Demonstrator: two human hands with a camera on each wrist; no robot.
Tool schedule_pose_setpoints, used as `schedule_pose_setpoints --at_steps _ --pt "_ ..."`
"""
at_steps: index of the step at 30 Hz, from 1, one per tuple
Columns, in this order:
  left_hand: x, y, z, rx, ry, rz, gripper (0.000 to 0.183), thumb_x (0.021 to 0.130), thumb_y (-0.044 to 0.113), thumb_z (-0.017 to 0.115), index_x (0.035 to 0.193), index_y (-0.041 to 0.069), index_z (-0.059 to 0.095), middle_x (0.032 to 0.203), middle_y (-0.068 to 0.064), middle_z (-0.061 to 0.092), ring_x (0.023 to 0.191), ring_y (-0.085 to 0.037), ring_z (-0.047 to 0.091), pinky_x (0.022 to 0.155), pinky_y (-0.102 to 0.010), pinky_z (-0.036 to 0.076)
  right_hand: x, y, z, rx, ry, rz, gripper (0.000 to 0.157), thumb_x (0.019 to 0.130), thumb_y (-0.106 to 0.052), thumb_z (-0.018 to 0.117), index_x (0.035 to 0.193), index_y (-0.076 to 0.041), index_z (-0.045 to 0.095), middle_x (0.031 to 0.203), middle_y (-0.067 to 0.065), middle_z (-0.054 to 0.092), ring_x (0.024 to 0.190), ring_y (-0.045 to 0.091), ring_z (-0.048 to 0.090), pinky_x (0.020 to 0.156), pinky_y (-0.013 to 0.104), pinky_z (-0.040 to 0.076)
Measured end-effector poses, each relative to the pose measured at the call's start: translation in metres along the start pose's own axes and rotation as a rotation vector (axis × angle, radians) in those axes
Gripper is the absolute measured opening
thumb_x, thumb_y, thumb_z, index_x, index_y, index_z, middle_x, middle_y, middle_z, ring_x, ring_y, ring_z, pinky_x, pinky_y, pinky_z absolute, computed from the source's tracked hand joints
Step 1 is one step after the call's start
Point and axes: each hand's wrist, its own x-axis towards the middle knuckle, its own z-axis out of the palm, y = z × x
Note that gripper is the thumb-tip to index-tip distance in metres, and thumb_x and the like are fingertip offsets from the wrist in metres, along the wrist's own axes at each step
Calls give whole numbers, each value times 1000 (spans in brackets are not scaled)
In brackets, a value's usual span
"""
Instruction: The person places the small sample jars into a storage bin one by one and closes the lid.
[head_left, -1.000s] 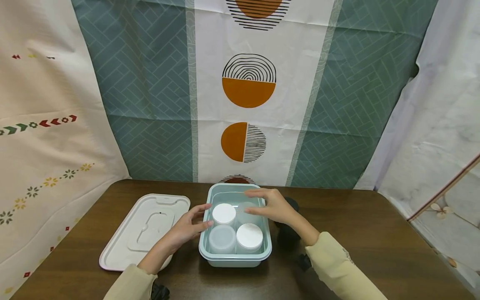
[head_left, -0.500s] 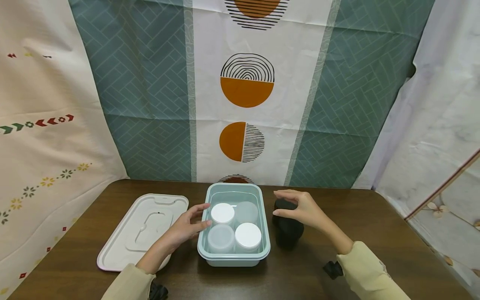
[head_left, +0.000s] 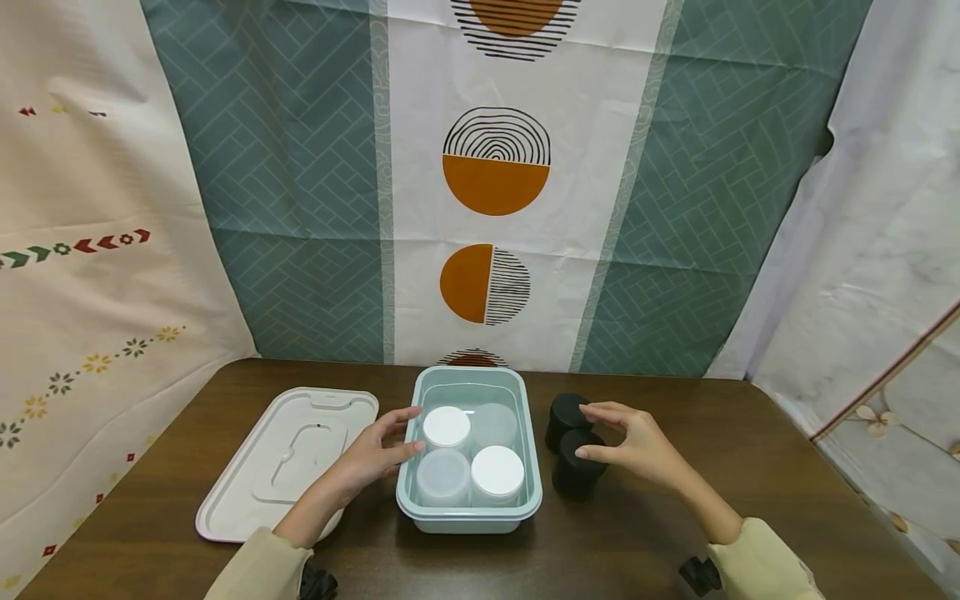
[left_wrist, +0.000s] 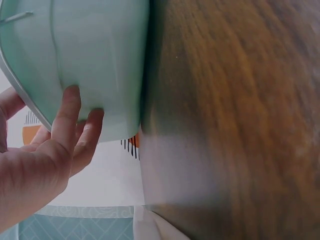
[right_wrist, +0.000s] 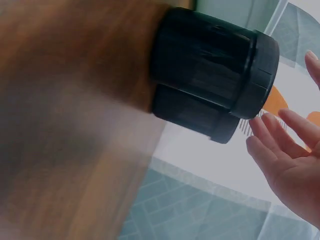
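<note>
A pale green plastic bin (head_left: 467, 521) stands on the table, holding several round jars: two with white lids (head_left: 498, 472) and two with frosted, translucent tops (head_left: 444, 477). My left hand (head_left: 378, 450) holds the bin's left side; in the left wrist view its fingers (left_wrist: 67, 117) lie against the outer wall, with the thumb at the rim. To the right of the bin, two black lidded jars (head_left: 579, 462) stand upright, one behind the other. My right hand (head_left: 633, 442) hovers at their upper right with thumb and fingers spread, holding nothing; in the right wrist view a gap shows beside the lids.
A white lid (head_left: 288, 467) lies flat on the brown wooden table (head_left: 712, 475), left of the bin. Fabric hangings (head_left: 495, 250) rise behind the table's far edge and along both sides.
My right hand has moved right from over the bin to beside the black jars, which now show more fully. The left hand has stayed at the bin's left side.
</note>
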Motion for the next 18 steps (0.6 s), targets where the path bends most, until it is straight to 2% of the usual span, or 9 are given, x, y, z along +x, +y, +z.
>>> schedule_pose_setpoints --at_steps 3,10,18 --pt "0 0 0 0 -9 4 62 89 21 60 139 1 30 135 -29 33 115 -37 47 81 -42 50 -5 3 1 -12 15 30 56 70 -23 79 115 4 59 110 11 60 98 25 59 89 45 43" --pt "0 1 0 -2 -10 4 61 89 20 60 139 1 30 135 -29 33 116 -37 46 82 -42 49 -14 10 5 -62 10 76 59 67 -30 80 114 1 61 107 3 60 100 23 60 85 42 47" --pt "-1 1 0 1 -10 6 62 89 20 60 138 1 30 134 -29 34 115 -37 47 81 -43 50 -16 12 9 -65 5 85 62 64 -31 82 113 1 62 108 5 60 103 26 59 87 41 46"
